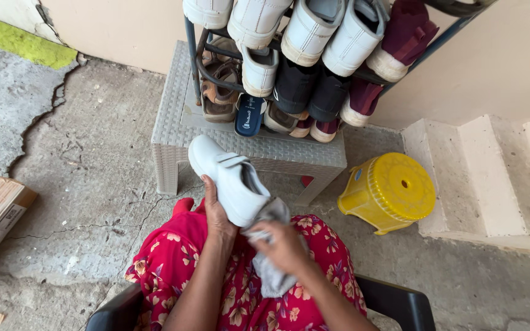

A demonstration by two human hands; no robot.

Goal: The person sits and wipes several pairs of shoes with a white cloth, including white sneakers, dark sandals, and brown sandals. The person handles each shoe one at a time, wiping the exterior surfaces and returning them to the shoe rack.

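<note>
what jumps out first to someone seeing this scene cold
At centre, the left hand holds up a white shoe while the right hand presses a grey cloth against its heel, over a red floral lap. Behind, a shoe rack crowded with white and maroon shoes stands on a grey woven stool, and a bright yellow plastic stool sits to the right.

Both bare hands are up over the lap, each closed on something.

The left hand [217, 211] reaches forward on a nearly straight forearm, palm turned up and inward, fingers wrapped out of sight under what it grips, thumb side lying along the near edge. The right hand [284, 246] sits just behind and to the right of that grip, knuckles up, fingers curled in a loose fist around what it holds, wrist bent inward, forearm coming in from the lower right. The two hands are nearly touching.
</note>
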